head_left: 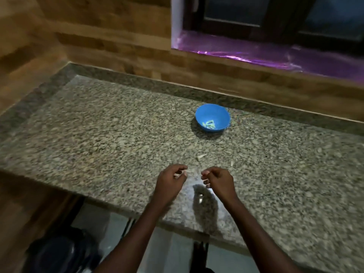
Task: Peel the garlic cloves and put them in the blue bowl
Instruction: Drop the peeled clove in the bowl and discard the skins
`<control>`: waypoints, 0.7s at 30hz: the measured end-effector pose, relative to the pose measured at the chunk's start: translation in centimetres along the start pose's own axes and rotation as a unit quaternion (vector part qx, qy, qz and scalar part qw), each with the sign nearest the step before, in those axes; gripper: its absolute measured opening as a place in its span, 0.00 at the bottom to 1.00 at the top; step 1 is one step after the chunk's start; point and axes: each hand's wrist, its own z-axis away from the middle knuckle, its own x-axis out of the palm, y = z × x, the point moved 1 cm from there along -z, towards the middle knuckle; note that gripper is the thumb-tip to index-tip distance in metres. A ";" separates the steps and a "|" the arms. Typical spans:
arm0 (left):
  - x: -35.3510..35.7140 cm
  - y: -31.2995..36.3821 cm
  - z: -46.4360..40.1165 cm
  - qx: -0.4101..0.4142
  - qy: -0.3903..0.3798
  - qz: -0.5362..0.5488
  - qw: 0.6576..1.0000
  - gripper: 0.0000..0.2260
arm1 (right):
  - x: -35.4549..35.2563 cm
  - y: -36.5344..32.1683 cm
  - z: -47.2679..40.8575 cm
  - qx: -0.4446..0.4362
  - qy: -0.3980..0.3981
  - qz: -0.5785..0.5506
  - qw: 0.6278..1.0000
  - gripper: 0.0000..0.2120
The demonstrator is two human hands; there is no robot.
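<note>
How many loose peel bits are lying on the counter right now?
2 clear ones: one peel between the bowl and the hands, another right of it. Blur and the speckled counter may hide more.

Both hands' fingers curled, apart

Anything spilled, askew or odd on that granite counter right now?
Mostly tidy. The round blue plastic bowl sits upright on the speckled granite counter, with a few pale pieces inside. Small pale scraps, possibly garlic skin, lie loose between the bowl and the hands. The frame is too blurred to identify them.
</note>
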 end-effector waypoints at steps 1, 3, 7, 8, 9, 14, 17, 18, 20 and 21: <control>1.3 0.0 -1.3 -0.005 -0.014 -0.019 1.000 0.10 | -0.9 1.0 -1.2 -0.006 0.010 0.031 0.999 0.10; 3.0 -0.3 -3.4 -0.006 -0.038 -0.066 0.997 0.13 | -2.1 1.9 -3.0 -0.010 0.034 0.092 0.995 0.09; 6.1 -1.2 -7.2 0.028 -0.110 -0.254 0.960 0.29 | -5.2 3.0 -6.7 0.003 0.150 0.197 0.969 0.04; 6.5 -1.6 -7.6 0.021 -0.125 -0.304 0.944 0.32 | -5.7 3.3 -7.5 0.005 0.172 0.215 0.961 0.05; 6.7 -1.8 -7.8 0.017 -0.131 -0.341 0.931 0.33 | -6.0 3.7 -8.4 0.005 0.178 0.229 0.957 0.08; 7.3 -3.3 -7.4 0.056 -0.105 -0.375 0.919 0.33 | -6.5 4.1 -11.6 -0.010 0.134 0.316 0.939 0.03; 7.5 -3.3 -7.4 0.057 -0.105 -0.375 0.919 0.32 | -7.0 1.9 -13.1 -0.034 0.145 0.268 0.952 0.03; 7.5 -3.2 -7.5 0.057 -0.110 -0.375 0.919 0.33 | -7.1 0.6 -13.8 -0.043 0.160 0.243 0.956 0.04; 7.3 -2.9 -7.6 0.056 -0.121 -0.376 0.917 0.33 | -7.1 -2.4 -15.4 -0.080 0.183 0.212 0.957 0.08; 7.1 -2.8 -7.7 0.055 -0.124 -0.376 0.916 0.33 | -6.9 -4.0 -16.4 -0.102 0.188 0.205 0.955 0.08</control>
